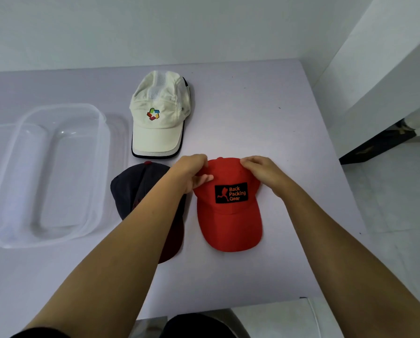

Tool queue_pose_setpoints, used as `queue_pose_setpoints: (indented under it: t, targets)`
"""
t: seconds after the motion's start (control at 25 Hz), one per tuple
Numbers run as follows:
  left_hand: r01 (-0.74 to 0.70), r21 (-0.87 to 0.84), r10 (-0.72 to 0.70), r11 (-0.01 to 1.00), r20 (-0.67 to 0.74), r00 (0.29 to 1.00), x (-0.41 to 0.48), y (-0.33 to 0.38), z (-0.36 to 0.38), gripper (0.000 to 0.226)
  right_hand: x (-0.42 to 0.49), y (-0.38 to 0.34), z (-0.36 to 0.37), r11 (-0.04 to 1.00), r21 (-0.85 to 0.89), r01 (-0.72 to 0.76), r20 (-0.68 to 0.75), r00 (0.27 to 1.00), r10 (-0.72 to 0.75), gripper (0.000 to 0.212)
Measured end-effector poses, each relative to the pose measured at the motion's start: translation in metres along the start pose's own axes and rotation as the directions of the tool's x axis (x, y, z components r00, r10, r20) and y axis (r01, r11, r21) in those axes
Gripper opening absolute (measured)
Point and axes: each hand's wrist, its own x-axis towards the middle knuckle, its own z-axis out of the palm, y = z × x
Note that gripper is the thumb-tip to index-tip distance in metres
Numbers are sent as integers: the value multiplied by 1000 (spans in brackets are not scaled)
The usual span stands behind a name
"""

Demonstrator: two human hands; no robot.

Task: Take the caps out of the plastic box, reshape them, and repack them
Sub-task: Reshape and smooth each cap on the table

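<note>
A red cap (228, 220) with a black "Back Packing Gear" patch lies on the table, brim toward me. My left hand (191, 172) pinches the left side of its crown near the top. On the right side of the crown, my right hand (262, 170) grips the fabric with curled fingers. A dark navy cap (133, 189) lies just left of the red one, partly hidden under my left forearm. Further back rests a cream cap (159, 118) with a coloured star logo. The clear plastic box (94, 132) stands empty at the left.
The pale table (289, 142) ends close to the right of the red cap and at the near edge by my body. A white wall runs along the back. A dark furniture piece (374, 145) stands on the floor at the right.
</note>
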Motion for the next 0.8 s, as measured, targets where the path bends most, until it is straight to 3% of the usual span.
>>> queue_pose_setpoints:
  t: [0.08, 0.16, 0.28, 0.36, 0.48, 0.6, 0.72, 0.8]
  targets:
    - [56, 1, -56, 998, 80, 995, -1, 8, 3, 9, 2, -7, 1, 999, -33, -24, 55, 998, 25, 42]
    - [74, -30, -69, 997, 141, 988, -1, 10, 7, 16, 5, -10, 6, 998, 26, -54, 95, 994, 52, 26]
    - [22, -106, -4, 994, 166, 986, 2, 4, 11, 22, 6, -10, 12, 995, 88, -36, 82, 996, 29, 18]
    - [-30, -95, 45, 995, 165, 985, -4, 3, 9, 11, 3, -8, 10, 998, 63, 10, 24, 1000, -11, 20]
    - [-197, 65, 189, 978, 106, 976, -14, 6, -12, 16, -6, 0, -11, 992, -105, 76, -51, 995, -82, 41]
    - [-344, 292, 343, 892, 57, 938, -22, 4, -40, 24, -15, 18, -34, 982, -164, 94, -117, 987, -113, 33]
    - [-314, 480, 323, 819, 66, 944, -23, -9, -45, 11, -22, 25, -36, 983, -181, 45, -35, 998, -52, 35]
    - [-272, 539, 278, 797, 72, 958, -19, -18, -38, 17, -25, 22, -30, 984, -176, -10, 30, 999, 15, 37]
